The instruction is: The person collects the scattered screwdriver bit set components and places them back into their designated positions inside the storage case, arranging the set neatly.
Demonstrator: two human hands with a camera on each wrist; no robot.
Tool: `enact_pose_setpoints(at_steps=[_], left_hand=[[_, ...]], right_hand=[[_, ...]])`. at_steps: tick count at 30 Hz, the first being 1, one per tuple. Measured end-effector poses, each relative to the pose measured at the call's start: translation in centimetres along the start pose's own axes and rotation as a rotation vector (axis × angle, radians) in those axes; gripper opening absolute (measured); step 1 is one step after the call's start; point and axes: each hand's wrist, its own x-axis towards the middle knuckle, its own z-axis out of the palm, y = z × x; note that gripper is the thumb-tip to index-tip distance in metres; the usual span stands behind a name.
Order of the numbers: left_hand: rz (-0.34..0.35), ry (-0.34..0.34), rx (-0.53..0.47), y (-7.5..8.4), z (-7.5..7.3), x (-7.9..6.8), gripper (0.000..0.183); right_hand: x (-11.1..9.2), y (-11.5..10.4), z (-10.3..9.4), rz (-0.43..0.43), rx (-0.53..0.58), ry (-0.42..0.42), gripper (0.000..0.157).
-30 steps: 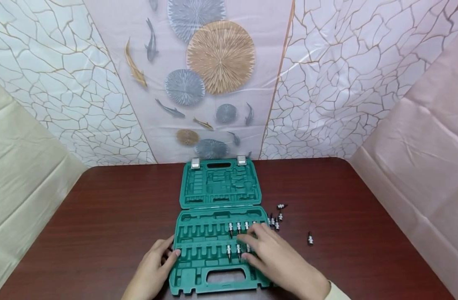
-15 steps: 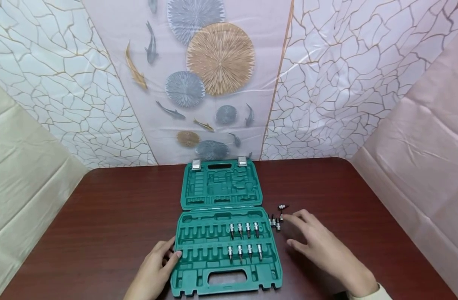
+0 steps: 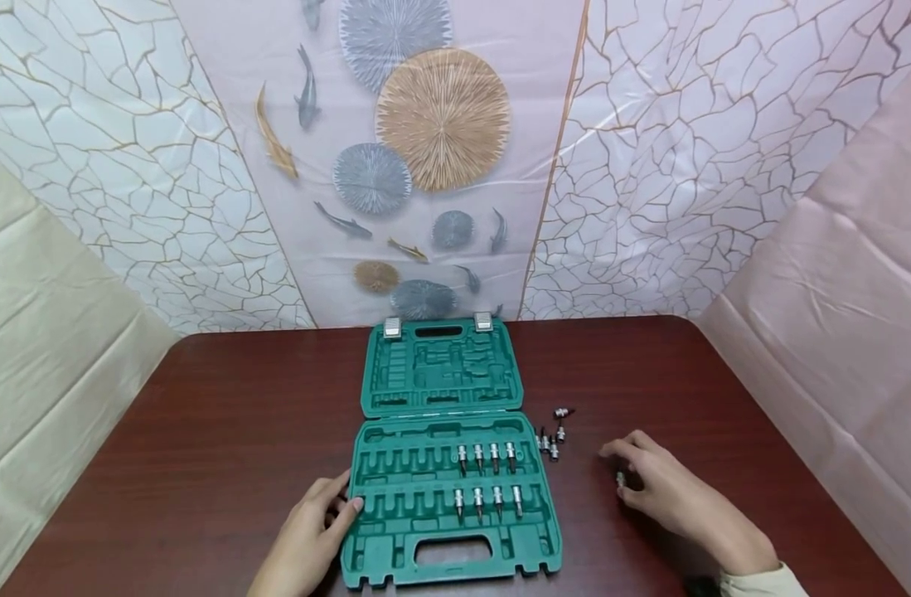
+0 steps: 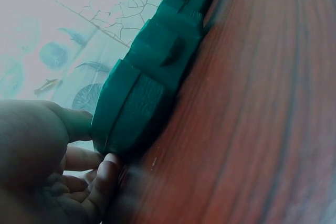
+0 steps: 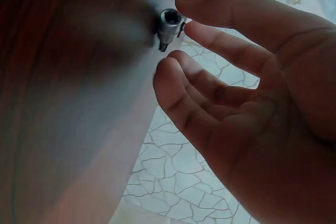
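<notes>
The green plastic tool case [image 3: 395, 483] lies unfolded on the table, several silver bit sockets [image 3: 495, 456] seated in two rows in its right half. At the case's left side, my left hand [image 3: 302, 531] grips the edge, thumb over the rim. The left wrist view shows its fingers [image 4: 107, 174] against the case's lower side. Out to the right, my right hand [image 3: 664, 493] is around a lone bit socket [image 5: 170, 22] on the table. Its thumb and fingers curve loosely about that socket, the thumb tip right at its upper end.
Several loose bit sockets [image 3: 554, 448] lie in a cluster beside the case's right edge. The lid [image 3: 443, 398] lies back toward the patterned wall covering [image 3: 440, 124]. A dark red-brown table [image 3: 254, 414] runs under everything.
My right hand has moved from over the case, past the loose cluster, to the lone bit socket on the right. One more bit socket shows in the lower row. My left hand stays on the case.
</notes>
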Motion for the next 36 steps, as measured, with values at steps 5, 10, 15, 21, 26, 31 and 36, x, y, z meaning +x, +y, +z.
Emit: enact_pose_setpoints(at_steps=[5,10,15,21,26,31,36], left_hand=[[0.002,-0.002,0.012,0.1,-0.1,0.0,0.054],[0.015,0.005,0.012,0.2,-0.2,-0.1,0.053],[0.021,0.008,0.014,0.3,-0.2,-0.2,0.053],[0.015,0.002,0.013,0.2,-0.2,-0.2,0.054],[0.017,-0.005,0.012,0.3,-0.1,-0.2,0.054],[0.023,-0.002,0.017,0.3,-0.1,-0.1,0.055],[0.011,-0.007,0.015,0.2,-0.1,-0.1,0.055]], right_hand=[[-0.2,0.3,0.3,0.006,0.029,0.008,0.036],[-0.2,0.6,0.6,-0.022,0.004,0.060,0.030],[-0.1,0.3,0.7,-0.006,0.032,0.033,0.024],[0.2,-0.3,1.0,-0.003,0.057,0.001,0.021],[0.5,-0.9,1.1,-0.014,0.078,-0.030,0.020],[1.3,-1.6,1.3,-0.017,0.099,-0.068,0.020],[1.6,-2.1,1.4,-0.009,0.103,-0.101,0.021]])
